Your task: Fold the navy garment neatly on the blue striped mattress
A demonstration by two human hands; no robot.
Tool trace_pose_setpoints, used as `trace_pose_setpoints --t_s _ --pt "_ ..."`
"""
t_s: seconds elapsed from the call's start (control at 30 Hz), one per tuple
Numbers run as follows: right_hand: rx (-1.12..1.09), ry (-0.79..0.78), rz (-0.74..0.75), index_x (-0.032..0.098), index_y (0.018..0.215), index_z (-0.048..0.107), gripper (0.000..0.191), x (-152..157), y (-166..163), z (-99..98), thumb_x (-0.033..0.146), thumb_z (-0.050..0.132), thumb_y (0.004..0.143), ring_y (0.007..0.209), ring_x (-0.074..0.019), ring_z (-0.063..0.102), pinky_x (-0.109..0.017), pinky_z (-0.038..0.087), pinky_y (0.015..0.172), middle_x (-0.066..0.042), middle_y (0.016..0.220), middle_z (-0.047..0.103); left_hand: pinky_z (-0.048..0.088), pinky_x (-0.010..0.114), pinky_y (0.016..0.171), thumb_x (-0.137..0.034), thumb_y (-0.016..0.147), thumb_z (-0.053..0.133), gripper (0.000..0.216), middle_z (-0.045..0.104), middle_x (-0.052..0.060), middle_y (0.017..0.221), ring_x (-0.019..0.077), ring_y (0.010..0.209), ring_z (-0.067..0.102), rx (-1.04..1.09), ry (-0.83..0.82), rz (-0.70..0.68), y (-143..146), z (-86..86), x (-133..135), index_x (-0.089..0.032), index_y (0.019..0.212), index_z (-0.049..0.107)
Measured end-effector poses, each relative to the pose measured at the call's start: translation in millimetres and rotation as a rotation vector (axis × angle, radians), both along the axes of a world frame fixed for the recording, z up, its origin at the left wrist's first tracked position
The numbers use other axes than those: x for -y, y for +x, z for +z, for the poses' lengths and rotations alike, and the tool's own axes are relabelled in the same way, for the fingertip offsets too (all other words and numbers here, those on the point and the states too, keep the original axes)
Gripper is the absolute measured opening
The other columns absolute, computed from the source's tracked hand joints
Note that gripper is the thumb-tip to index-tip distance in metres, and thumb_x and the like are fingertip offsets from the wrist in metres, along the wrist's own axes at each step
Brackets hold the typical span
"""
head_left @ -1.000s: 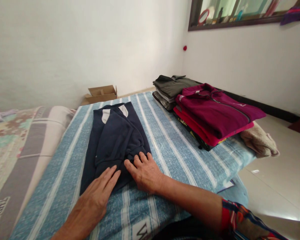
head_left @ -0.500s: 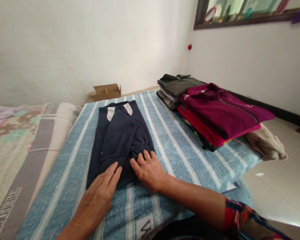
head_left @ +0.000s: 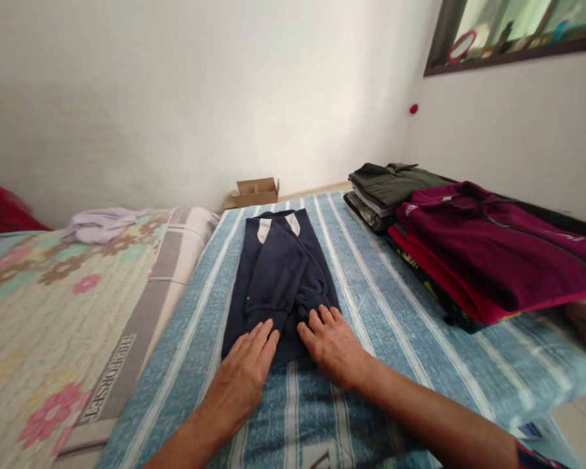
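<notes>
A navy long-sleeved top (head_left: 278,273) lies folded lengthwise on the blue striped bedspread, its sleeves laid inward and down over the body. Two white patches show near its top end. My left hand (head_left: 247,368) rests flat on the left cuff, fingers stretched out. On the right cuff, my right hand (head_left: 334,348) sets down its bent, spread fingertips; its thumb is partly hidden. The cloth under both hands is covered from view.
Folded clothes stand in stacks to the right, one topped by a maroon zip jacket (head_left: 498,247), another by a dark grey shirt (head_left: 395,179). A cardboard box (head_left: 256,190) sits by the wall. Left is a floral-covered bed (head_left: 127,286) with a lilac cloth (head_left: 100,225).
The view has turned left, so everything sits further right and somewhat lower in the picture. Both hands stay on the cuffs, and the top lies folded as before.
</notes>
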State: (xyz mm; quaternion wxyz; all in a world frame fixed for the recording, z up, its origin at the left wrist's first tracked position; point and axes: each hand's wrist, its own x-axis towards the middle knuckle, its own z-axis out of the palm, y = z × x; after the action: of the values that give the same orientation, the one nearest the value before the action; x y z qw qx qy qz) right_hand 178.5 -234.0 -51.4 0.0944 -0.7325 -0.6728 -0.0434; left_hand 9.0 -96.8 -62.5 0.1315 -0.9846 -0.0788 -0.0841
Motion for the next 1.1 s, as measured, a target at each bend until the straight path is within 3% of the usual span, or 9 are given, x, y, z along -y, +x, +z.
trace_pose_setpoints --t_s 0.3,0.57,0.7,0.83,0.93,1.1 --pt "-0.020 -0.124 0.084 0.019 0.094 0.057 0.025 -5 18 38.6 0.006 0.047 0.075 0.080 -0.0200 0.057 -0.031 0.040 0.070 -0.006 0.086 0.062 0.044 0.039 0.099 0.008 0.071 0.029 0.060 0.053 0.017 0.130 0.0227 0.120 0.051 -0.082 -0.078 0.078 11 44.5 11 -0.009 0.122 0.056" --pt "0.016 -0.081 0.101 0.021 0.100 0.059 0.037 3 38 75.8 0.002 0.045 0.071 0.076 -0.0167 0.059 -0.027 0.036 0.063 -0.003 0.084 0.063 0.045 0.039 0.097 0.003 0.077 0.031 0.053 0.051 0.020 0.132 0.0252 0.118 0.053 -0.129 -0.058 0.137 24 90.5 36 -0.006 0.124 0.053" --pt "-0.036 -0.018 0.167 0.023 0.101 0.061 0.040 39 34 75.6 0.001 0.044 0.072 0.076 -0.0145 0.059 -0.026 0.040 0.069 -0.002 0.082 0.063 0.044 0.040 0.098 -0.002 0.082 0.032 0.050 0.048 0.021 0.135 0.0270 0.121 0.050 -0.124 -0.089 0.082 10 82.9 70 -0.007 0.129 0.048" --pt "-0.021 0.088 0.217 0.026 0.097 0.063 0.045 74 23 54.9 -0.001 0.041 0.068 0.073 -0.0136 0.061 -0.024 0.044 0.065 -0.002 0.088 0.067 0.044 0.044 0.096 -0.009 0.086 0.033 0.047 0.047 0.023 0.134 0.0311 0.121 0.049 -0.179 -0.163 0.015 -4 58.8 99 -0.006 0.131 0.046" --pt "0.025 0.187 0.224 0.024 0.097 0.064 0.049 85 17 34.5 -0.001 0.040 0.062 0.074 -0.0156 0.063 -0.026 0.047 0.062 -0.003 0.093 0.069 0.044 0.046 0.095 -0.011 0.087 0.034 0.045 0.046 0.026 0.134 0.0336 0.122 0.048 -0.250 -0.213 0.019 -5 46.7 109 -0.004 0.130 0.045" --pt "0.120 0.256 0.247 0.021 0.101 0.064 0.052 87 14 7.9 0.002 0.042 0.057 0.082 -0.0202 0.065 -0.031 0.051 0.072 -0.005 0.094 0.070 0.041 0.047 0.097 -0.016 0.086 0.039 0.048 0.041 0.027 0.137 0.0348 0.125 0.043 -0.313 -0.297 0.046 -4 36.9 110 -0.003 0.132 0.041"
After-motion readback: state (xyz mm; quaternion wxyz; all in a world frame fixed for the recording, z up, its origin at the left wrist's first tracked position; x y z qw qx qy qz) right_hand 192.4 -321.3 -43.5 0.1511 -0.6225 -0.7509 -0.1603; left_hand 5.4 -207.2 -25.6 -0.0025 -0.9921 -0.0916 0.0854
